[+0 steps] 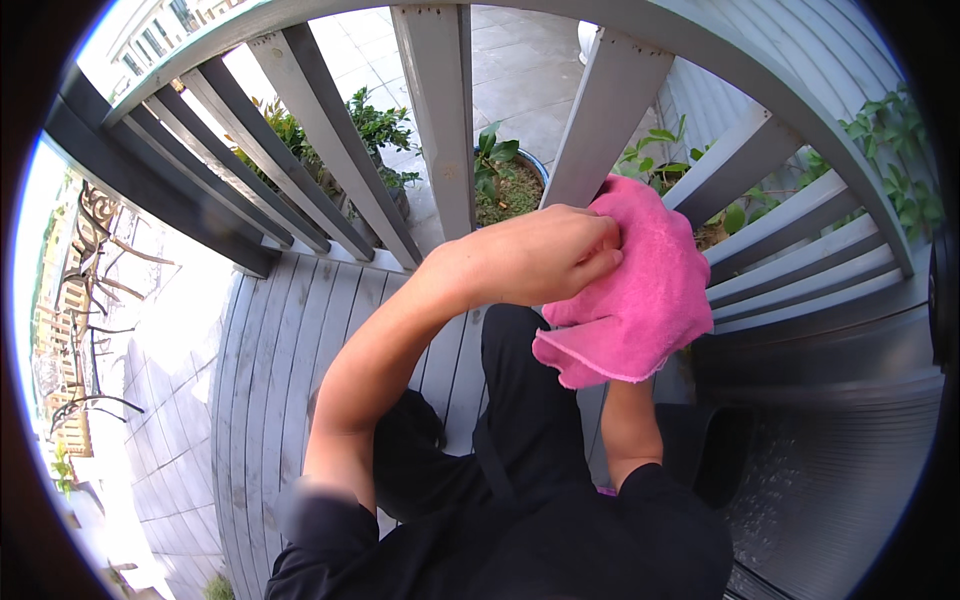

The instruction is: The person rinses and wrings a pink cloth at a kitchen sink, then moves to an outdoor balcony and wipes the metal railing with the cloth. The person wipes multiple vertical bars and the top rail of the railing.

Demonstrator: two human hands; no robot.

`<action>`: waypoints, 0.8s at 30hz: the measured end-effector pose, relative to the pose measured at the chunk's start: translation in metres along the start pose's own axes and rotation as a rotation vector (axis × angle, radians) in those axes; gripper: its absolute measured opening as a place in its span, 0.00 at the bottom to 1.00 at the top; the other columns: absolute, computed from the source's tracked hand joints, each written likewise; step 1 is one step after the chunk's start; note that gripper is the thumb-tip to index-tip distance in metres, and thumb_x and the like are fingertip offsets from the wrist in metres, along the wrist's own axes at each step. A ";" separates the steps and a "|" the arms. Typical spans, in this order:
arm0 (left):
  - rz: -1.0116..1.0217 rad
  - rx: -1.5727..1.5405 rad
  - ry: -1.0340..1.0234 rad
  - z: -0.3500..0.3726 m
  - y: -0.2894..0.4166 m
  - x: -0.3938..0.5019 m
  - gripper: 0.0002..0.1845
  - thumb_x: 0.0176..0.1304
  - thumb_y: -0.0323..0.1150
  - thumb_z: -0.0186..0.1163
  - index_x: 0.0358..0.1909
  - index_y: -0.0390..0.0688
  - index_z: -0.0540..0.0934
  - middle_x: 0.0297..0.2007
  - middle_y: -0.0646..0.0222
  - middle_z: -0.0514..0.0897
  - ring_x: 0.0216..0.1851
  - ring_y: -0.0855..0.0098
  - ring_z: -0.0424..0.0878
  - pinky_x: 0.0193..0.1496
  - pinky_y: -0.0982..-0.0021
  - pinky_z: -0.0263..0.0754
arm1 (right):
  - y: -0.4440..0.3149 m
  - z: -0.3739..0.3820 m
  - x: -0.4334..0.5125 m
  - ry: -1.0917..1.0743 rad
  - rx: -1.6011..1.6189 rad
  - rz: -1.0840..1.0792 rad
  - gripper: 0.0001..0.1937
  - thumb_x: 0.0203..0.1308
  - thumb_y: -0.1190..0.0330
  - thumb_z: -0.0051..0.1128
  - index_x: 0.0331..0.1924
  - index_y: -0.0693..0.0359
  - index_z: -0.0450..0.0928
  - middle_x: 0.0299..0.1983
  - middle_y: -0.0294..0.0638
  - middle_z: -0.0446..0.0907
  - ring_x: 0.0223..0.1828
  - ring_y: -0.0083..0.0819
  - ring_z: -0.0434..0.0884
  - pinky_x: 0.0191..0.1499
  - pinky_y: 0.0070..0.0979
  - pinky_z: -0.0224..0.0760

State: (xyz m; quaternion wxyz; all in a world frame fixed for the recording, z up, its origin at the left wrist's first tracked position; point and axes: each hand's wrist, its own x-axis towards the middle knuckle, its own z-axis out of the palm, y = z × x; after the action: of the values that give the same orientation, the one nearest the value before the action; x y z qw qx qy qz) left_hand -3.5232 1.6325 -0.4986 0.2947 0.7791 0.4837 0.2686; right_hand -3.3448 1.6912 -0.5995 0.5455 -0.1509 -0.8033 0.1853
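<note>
A pink microfiber cloth (645, 277) is bunched against the slats of the grey wooden railing, with one hemmed corner hanging down. My left hand (551, 251) reaches across from the left, its curled fingers gripping the cloth's left edge. Under the cloth, my right hand is hidden; only my right forearm (631, 420) shows below it. The cloth covers part of a wide grey slat (611, 112) and the gap beside it. My bent knee (517, 337), in black trousers, is just below the hands.
The railing's curved top rail (517, 9) arches ahead. Beyond the slats are a potted plant (510, 187) and several leafy shrubs (379, 127). Grey deck boards (300, 337) lie under me. A dark ribbed panel (832, 465) stands at right, and metal chairs (94, 300) are at far left.
</note>
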 end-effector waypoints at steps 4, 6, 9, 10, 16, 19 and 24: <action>0.313 -0.387 0.412 0.036 0.002 0.006 0.25 0.70 0.37 0.59 0.64 0.36 0.69 0.60 0.49 0.75 0.61 0.53 0.74 0.65 0.58 0.69 | -0.043 -0.019 0.058 -0.139 -0.072 -0.171 0.31 0.43 0.57 0.74 0.53 0.63 0.79 0.47 0.52 0.79 0.55 0.55 0.77 0.59 0.51 0.67; 0.247 -0.798 0.412 0.052 -0.004 0.001 0.29 0.72 0.39 0.59 0.71 0.41 0.67 0.66 0.56 0.73 0.67 0.60 0.72 0.71 0.61 0.66 | -0.059 -0.023 0.079 -0.261 -0.111 -0.236 0.33 0.41 0.55 0.75 0.52 0.63 0.79 0.48 0.53 0.78 0.54 0.56 0.77 0.59 0.52 0.66; 0.209 -1.061 0.456 0.072 -0.006 -0.005 0.28 0.72 0.38 0.59 0.70 0.40 0.67 0.65 0.57 0.73 0.65 0.62 0.72 0.69 0.63 0.66 | -0.071 -0.028 0.110 -0.463 -0.142 -0.306 0.27 0.46 0.56 0.71 0.49 0.62 0.80 0.46 0.52 0.79 0.51 0.54 0.77 0.59 0.46 0.67; 0.212 -1.112 0.476 0.076 -0.005 -0.009 0.28 0.72 0.38 0.58 0.70 0.40 0.67 0.64 0.58 0.73 0.65 0.62 0.72 0.68 0.63 0.66 | -0.072 -0.032 0.119 -0.535 -0.127 -0.276 0.26 0.48 0.57 0.70 0.50 0.63 0.80 0.45 0.51 0.80 0.50 0.53 0.78 0.58 0.44 0.69; 0.253 -1.168 0.643 0.080 0.003 -0.017 0.25 0.74 0.36 0.57 0.69 0.40 0.68 0.61 0.60 0.73 0.61 0.65 0.73 0.65 0.65 0.67 | -0.075 -0.051 0.148 -0.759 0.014 -0.082 0.22 0.52 0.66 0.67 0.51 0.65 0.80 0.45 0.53 0.81 0.46 0.53 0.81 0.50 0.37 0.75; 0.287 -1.126 0.734 0.069 0.002 -0.013 0.24 0.74 0.35 0.56 0.68 0.39 0.68 0.60 0.61 0.73 0.59 0.66 0.73 0.64 0.66 0.67 | -0.073 -0.054 0.143 -0.618 0.038 -0.121 0.21 0.54 0.68 0.68 0.52 0.65 0.80 0.46 0.53 0.81 0.45 0.54 0.82 0.50 0.37 0.76; 0.347 -0.974 0.871 0.043 -0.008 0.002 0.22 0.75 0.34 0.55 0.67 0.39 0.68 0.57 0.63 0.73 0.56 0.69 0.74 0.61 0.68 0.68 | -0.052 -0.018 0.097 -0.245 0.177 -0.074 0.20 0.56 0.74 0.64 0.54 0.69 0.77 0.50 0.57 0.79 0.52 0.59 0.79 0.56 0.42 0.73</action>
State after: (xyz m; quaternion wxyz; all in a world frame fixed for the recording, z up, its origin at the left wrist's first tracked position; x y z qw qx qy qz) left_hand -3.4966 1.6283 -0.5333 0.3429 0.4444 0.2500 0.7889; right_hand -3.3646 1.6906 -0.4899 0.4611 -0.0488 -0.8493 0.2524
